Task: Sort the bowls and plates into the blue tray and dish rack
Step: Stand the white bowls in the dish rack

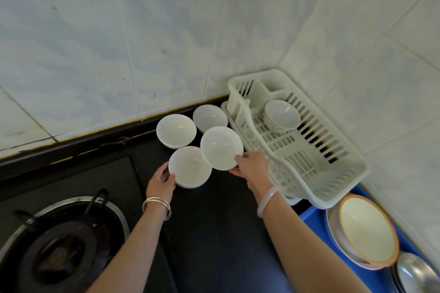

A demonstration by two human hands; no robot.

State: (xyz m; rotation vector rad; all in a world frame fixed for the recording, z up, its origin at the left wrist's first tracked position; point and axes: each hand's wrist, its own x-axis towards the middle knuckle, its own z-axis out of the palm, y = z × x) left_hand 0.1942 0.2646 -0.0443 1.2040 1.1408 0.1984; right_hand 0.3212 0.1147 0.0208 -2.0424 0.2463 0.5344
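We hold a white bowl in each hand over the dark counter (214, 233). Our right hand (250, 166) pinches the rim of the tilted bowl (221, 147), thumb over the edge and fingers beneath, the bowl tipped so its mouth faces us. Our left hand (162, 182) closes on the rim of the near bowl (189, 166) at its nine o'clock side; we cannot tell whether that bowl rests on the counter or is just lifted. The two bowls overlap in our view, and whether they touch we cannot say.

The white dish rack (342, 181) sits at three o'clock from the tilted bowl, already holding one patterned bowl (282, 114) at its far end. Two more white bowls, the left rear bowl (176, 131) and the right rear bowl (209, 115), wait at twelve o'clock, close together. The blue tray (309, 216) lies at five o'clock, carrying an orange-rimmed dish (367, 228) stacked on plates.

We judge the main risk to be the one-point rim grip: glazed ware held at a tilt could slide out and chip on the counter or strike the near bowl. Swinging right, the bowl could knock the rack's raised near wall. Lifting both hands together could clack the two rims. The stove burner (64, 245) at seven o'clock sits near our left forearm.
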